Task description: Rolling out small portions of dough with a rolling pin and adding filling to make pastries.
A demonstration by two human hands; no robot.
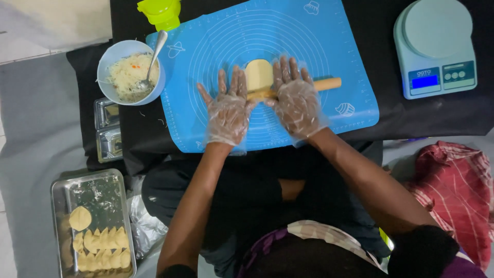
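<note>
**Both gloved palms flat on a rolling pin over a dough piece**

Head view: the left hand (228,110) and the right hand (297,98), each in a clear plastic glove, lie spread open with fingers extended, palms pressing down on a wooden rolling pin (327,84). The pin lies across the blue silicone mat (288,31), tilted slightly, its right end sticking out past the right hand. Between the 2 hands, a pale flattened dough piece (258,74) lies on the mat, partly under the pin.

The mat has bare surface above the dough and to both sides of the hands; its near edge runs just below the wrists, close to the person's lap. It lies on a black cloth (381,108).

At the mat's upper left corner stands a lime-green plastic container (162,13), touching the mat's edge. Just left of the mat is a light blue bowl (110,59) of shredded filling with a metal spoon (154,56) resting in it. Below the bowl lie 2 small metal tins (107,128). Well right of the mat is a pale blue kitchen scale (435,46). Lower left, a metal tray (95,190) holds 1 dough round and 2 rows of folded dumplings (103,249). A red striped cloth (455,185) lies at right.
</note>
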